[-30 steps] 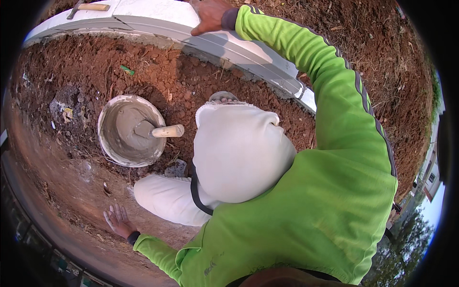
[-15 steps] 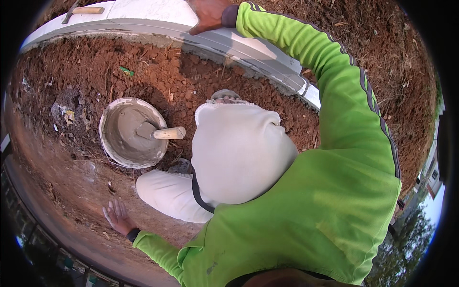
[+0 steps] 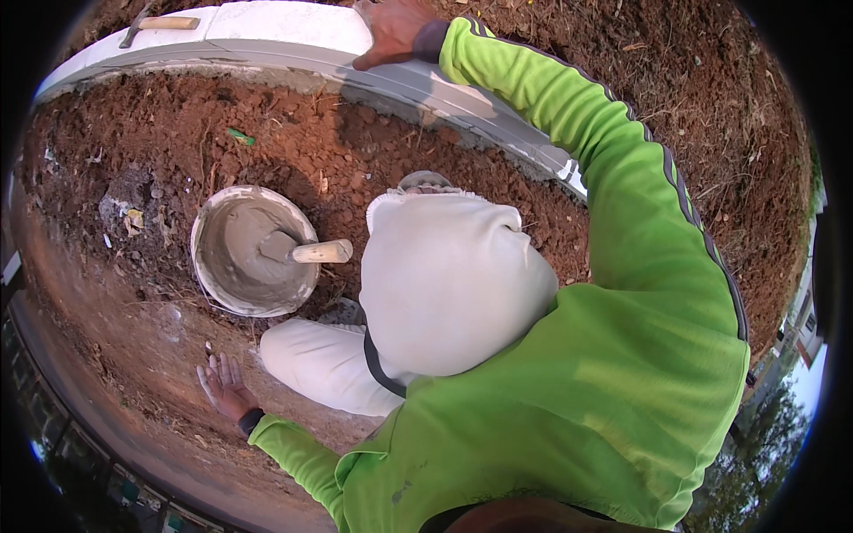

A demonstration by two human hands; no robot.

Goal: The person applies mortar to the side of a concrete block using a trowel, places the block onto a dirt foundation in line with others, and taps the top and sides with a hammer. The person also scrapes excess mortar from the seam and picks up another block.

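My left hand [image 3: 227,389] is stretched out low on the left, fingers spread and nothing in it. It is nearest to the bare reddish ground beside my bent leg in pale trousers [image 3: 324,364]. At the top, my right hand [image 3: 397,34] rests on a low wall of white blocks [image 3: 284,25], thumb and fingers apart along its top edge; some fingertips are cut off by the frame's rim. Between my hands stands a bucket [image 3: 209,253] of wet grey mortar [image 3: 244,235]. A trowel with a wooden handle [image 3: 322,251] leans in it, its blade partly sunk.
A hammer [image 3: 169,23] with a wooden handle lies on the wall at the far left. Loose red soil [image 3: 293,124] lies along the wall's near side, with a small green scrap [image 3: 240,137] on it. Dry, rough ground [image 3: 711,115] spreads beyond the wall.
The view has shifted slightly, so the bucket and wall sit a little further right. Both hands keep nearly the same places, the right still on the wall, the left still spread.
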